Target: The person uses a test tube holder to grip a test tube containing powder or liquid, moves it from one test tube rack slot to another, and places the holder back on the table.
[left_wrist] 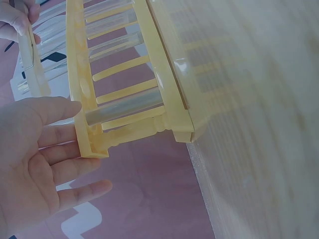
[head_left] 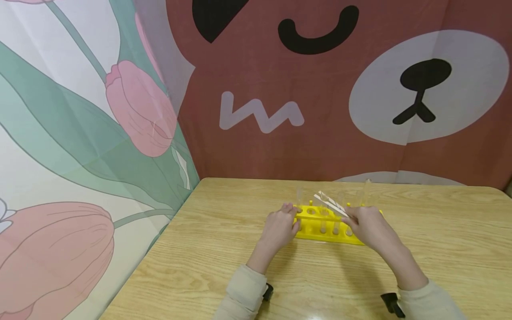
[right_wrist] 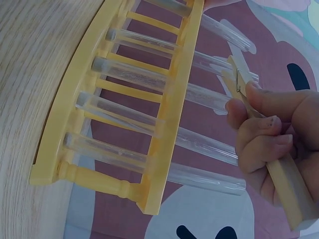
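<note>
A yellow test tube rack [head_left: 330,238] stands on the table with several clear test tubes [right_wrist: 207,144] upright in it. My left hand [head_left: 278,229] grips the rack's left end, thumb on one side of the top plate and fingers on the other; in the left wrist view the little finger [left_wrist: 87,193] sticks out free. Beside that hand a test tube [left_wrist: 127,105] fills the end slot. My right hand [head_left: 372,229] holds a wooden test tube clamp [right_wrist: 289,191] above the rack, its wire spring near the thumb. The clamp's far end overlaps a tube's upper part.
The wood-grain table [head_left: 208,262] carries the rack near its back edge. Behind it hangs a brown cloth [head_left: 248,155] with a cartoon bear print, and a flowered cloth [head_left: 132,186] hangs at the left. Black straps show at both sleeves.
</note>
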Demonstrator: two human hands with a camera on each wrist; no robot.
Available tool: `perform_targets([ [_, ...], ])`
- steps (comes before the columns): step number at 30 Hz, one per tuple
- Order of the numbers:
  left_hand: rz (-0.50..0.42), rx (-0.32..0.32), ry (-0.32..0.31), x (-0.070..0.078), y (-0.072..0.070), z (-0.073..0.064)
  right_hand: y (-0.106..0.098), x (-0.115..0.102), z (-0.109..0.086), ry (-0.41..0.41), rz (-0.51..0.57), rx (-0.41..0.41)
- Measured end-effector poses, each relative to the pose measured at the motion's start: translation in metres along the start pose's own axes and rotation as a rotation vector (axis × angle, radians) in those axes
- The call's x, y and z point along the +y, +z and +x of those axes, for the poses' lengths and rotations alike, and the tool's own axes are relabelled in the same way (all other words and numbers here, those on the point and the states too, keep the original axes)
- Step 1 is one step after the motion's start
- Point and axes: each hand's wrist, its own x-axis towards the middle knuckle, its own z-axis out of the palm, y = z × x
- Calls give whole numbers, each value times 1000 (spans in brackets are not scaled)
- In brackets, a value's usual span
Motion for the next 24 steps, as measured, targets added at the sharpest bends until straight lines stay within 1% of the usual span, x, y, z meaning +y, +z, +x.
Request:
perform_targets([
  [7,0,7,7,0,0,0,-1,-1,0,2,5,8],
  [14,8,7,8,0,-1,0,-4,-2,0,22,8,0],
  [24,-1,-31,-5,1,-1,0,-6,-2,-2,27,15,-1],
])
